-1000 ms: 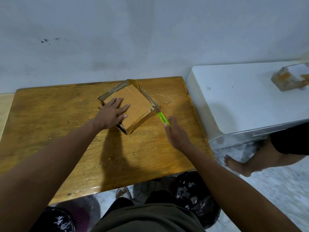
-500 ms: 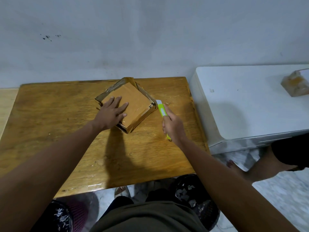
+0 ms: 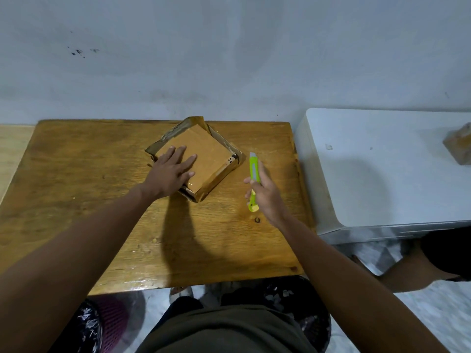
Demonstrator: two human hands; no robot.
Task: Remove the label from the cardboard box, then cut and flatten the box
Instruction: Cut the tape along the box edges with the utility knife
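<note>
A brown cardboard box (image 3: 204, 151) lies low on the wooden table (image 3: 76, 200), turned like a diamond, its side walls splayed out along the far edges. A small scrap printed "34" (image 3: 230, 160) sits at its right corner. My left hand (image 3: 170, 171) presses flat on the box's near-left part, fingers spread. My right hand (image 3: 265, 192) is to the right of the box, apart from it, closed round a lime-green utility knife (image 3: 253, 174) that points away from me. I cannot tell whether the blade is out.
A white low cabinet (image 3: 382, 174) stands against the table's right edge, with a taped brown box (image 3: 458, 146) on its far right. Another person's leg (image 3: 407, 268) is on the floor at the right. Black bags (image 3: 300, 301) sit under the table's near edge.
My right hand has drawn the knife back from the box's right corner and lifted it upright to the side. The left hand has stayed pressed on the box.
</note>
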